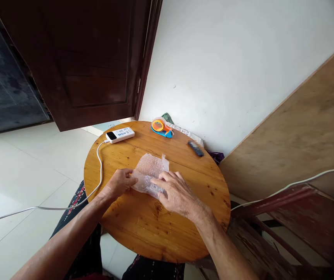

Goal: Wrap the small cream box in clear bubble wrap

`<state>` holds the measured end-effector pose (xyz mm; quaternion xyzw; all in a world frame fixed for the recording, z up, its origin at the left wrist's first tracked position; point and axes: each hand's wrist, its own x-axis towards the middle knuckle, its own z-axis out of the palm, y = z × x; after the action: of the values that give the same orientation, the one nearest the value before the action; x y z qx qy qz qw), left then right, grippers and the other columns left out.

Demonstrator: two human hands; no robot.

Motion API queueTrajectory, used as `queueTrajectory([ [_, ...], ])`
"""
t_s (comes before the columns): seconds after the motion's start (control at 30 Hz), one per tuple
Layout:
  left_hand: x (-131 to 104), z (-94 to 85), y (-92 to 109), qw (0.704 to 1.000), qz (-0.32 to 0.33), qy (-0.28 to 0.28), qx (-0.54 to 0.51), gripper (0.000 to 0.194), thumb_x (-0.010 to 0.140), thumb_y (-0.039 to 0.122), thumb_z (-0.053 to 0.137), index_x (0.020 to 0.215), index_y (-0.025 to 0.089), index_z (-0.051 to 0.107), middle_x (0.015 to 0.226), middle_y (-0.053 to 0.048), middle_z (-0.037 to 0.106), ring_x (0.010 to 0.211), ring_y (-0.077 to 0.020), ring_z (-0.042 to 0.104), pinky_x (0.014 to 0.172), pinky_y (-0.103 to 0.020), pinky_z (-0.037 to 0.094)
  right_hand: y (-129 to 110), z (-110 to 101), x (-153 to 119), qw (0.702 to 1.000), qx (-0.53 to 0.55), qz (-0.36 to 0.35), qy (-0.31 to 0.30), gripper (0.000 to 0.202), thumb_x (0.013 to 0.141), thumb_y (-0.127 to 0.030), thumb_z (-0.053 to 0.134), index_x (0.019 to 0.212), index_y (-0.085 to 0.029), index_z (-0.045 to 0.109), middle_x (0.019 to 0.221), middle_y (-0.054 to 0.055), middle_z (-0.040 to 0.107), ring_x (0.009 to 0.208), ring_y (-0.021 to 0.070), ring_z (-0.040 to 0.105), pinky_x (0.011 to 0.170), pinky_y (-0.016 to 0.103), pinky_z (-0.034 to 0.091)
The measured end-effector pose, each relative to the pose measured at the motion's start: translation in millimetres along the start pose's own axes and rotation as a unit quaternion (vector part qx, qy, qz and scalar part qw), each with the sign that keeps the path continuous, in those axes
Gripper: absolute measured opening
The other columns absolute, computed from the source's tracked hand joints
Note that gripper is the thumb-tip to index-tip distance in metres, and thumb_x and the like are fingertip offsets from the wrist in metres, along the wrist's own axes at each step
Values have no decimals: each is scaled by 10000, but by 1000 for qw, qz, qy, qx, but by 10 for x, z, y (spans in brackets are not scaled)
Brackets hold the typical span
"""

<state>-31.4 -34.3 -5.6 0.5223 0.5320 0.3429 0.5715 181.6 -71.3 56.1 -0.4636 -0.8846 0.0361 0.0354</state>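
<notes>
On the round wooden table [155, 237] lies a sheet of clear bubble wrap [150, 165], its near part folded over a small item with a printed label [157, 188]. My left hand [120, 182] pinches the left edge of the wrap between thumb and fingers. From the right, my right hand [175, 191] rests on the wrap beside the labelled item, fingers bent and somewhat apart. Its fingers cover part of the item and the wrap's right side.
A white power bank [120, 135] with a cable [100, 171] sits at the back left. Tape in an orange and blue dispenser [161, 127], a printed paper strip [184, 132] and a dark blurred object [195, 148] lie along the back edge, near the wall.
</notes>
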Motion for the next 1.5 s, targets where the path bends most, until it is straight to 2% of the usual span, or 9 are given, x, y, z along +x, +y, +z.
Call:
queueTrajectory([
  [0.33, 32, 422, 206, 996, 16, -53, -73, 208, 619, 330, 579, 715, 145, 582, 518, 52, 473, 422, -65, 367, 404, -203, 269, 8, 31, 22, 1000, 5, 7, 25, 179, 774, -120, 601, 904, -196, 698, 959, 56, 649, 948, 216, 542, 859, 365, 324],
  [0.47, -34, 370, 292, 994, 18, -105, -6, 357, 616, 268, 523, 936, 133, 608, 578, 50, 490, 521, -112, 445, 471, -222, 340, 35, 46, -36, 996, 60, 16, 60, 208, 789, -154, 639, 988, -194, 679, 990, 58, 701, 962, 222, 592, 894, 376, 345],
  [0.6, -87, 300, 337, 971, 138, -160, 114, 162, 625, 164, 465, 749, 151, 568, 626, 47, 452, 593, -98, 407, 546, -228, 322, 61, 67, -159, 989, 102, 28, 104, 292, 823, -183, 634, 1114, -207, 641, 1183, 75, 684, 1118, 247, 579, 945, 394, 364],
  [0.73, -98, 360, 344, 930, 205, -101, 287, 121, 708, 115, 451, 644, 157, 544, 588, 46, 410, 581, -97, 382, 558, -246, 283, 98, 195, -298, 973, 97, 113, 175, 200, 852, -206, 599, 1042, -197, 660, 1189, 99, 663, 1133, 275, 580, 952, 424, 410],
  [0.83, -93, 404, 316, 897, 226, -64, 373, 157, 762, 145, 498, 727, 169, 648, 653, 18, 518, 604, -120, 469, 581, -252, 332, 109, 338, -380, 955, 110, 176, 212, 137, 861, -232, 575, 955, -198, 670, 1263, 126, 600, 1152, 290, 583, 970, 435, 446],
  [1.07, 24, 347, 115, 864, 360, -41, 349, 281, 766, 141, 583, 1000, 209, 724, 1123, -90, 651, 1015, -226, 637, 919, -338, 508, 86, 402, -391, 934, 205, 218, 197, 261, 901, -294, 508, 1115, -231, 645, 1363, 110, 518, 1283, 270, 514, 1064, 417, 412],
  [1.2, 54, 354, 80, 871, 369, -62, 318, 276, 762, 106, 564, 984, 187, 706, 1060, -85, 710, 992, -229, 667, 917, -349, 532, 177, 268, -306, 938, 248, 213, 115, 213, 893, -327, 517, 972, -204, 672, 1193, 92, 609, 1123, 237, 593, 985, 361, 430],
  [1.33, 43, 368, 102, 889, 342, -74, 296, 240, 764, 127, 574, 964, 203, 685, 1152, -83, 700, 1031, -226, 675, 909, -337, 541, 259, 242, -307, 924, 297, 234, 59, 231, 853, -380, 562, 763, -181, 637, 825, 20, 617, 782, 172, 583, 706, 273, 431],
  [1.5, -6, 381, 102, 912, 293, -81, 275, 237, 774, 133, 553, 977, 196, 657, 1055, -64, 720, 945, -202, 683, 851, -306, 542, 186, 413, -366, 876, 366, 280, 140, 356, 835, -405, 533, 560, -202, 435, 538, -56, 364, 532, 106, 354, 499, 237, 257],
])
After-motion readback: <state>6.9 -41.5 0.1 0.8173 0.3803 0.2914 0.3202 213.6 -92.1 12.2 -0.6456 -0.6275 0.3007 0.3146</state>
